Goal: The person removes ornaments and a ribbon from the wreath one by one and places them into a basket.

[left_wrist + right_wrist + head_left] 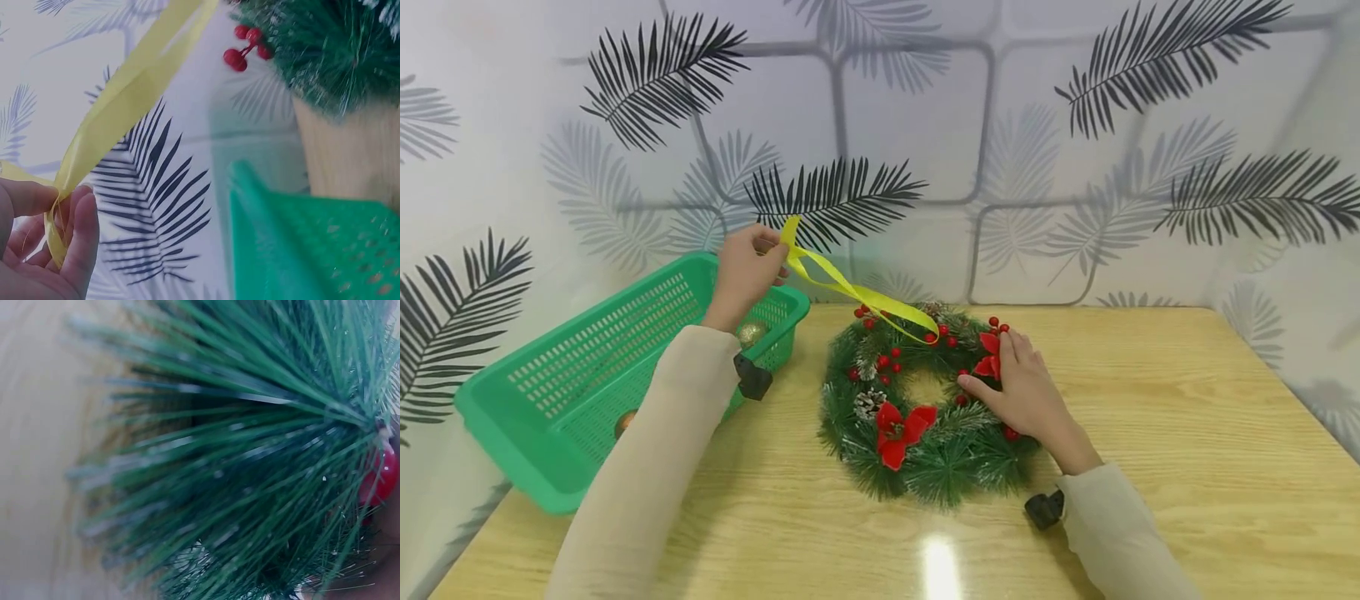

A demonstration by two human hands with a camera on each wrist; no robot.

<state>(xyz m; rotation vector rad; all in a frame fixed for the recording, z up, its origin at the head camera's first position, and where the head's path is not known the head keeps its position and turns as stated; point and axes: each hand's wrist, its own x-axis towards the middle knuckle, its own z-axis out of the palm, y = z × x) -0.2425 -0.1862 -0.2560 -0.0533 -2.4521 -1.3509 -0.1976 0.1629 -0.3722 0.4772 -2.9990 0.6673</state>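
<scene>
Between thumb and fingers my left hand [751, 271] pinches one end of a yellow ribbon [857, 290], raised at the left in the head view. From there the ribbon slopes down in a loop to the back of a green Christmas wreath [940, 471] lying on the table. Red berries, red poinsettia flowers [901, 432] and a pinecone [870, 404] decorate the wreath. My right hand [1026, 396] rests on the wreath's right side with its fingers extended beside a red flower. Close up, the left wrist view shows the ribbon [119, 106] gathered at the fingertips [84, 228].
A green plastic basket [576, 333] stands left of the wreath, under my left forearm. Inside it are a gold ball [750, 335] and a copper-coloured ball [624, 423]. A leaf-patterned cloth [917, 133] hangs behind the wooden table [1187, 417].
</scene>
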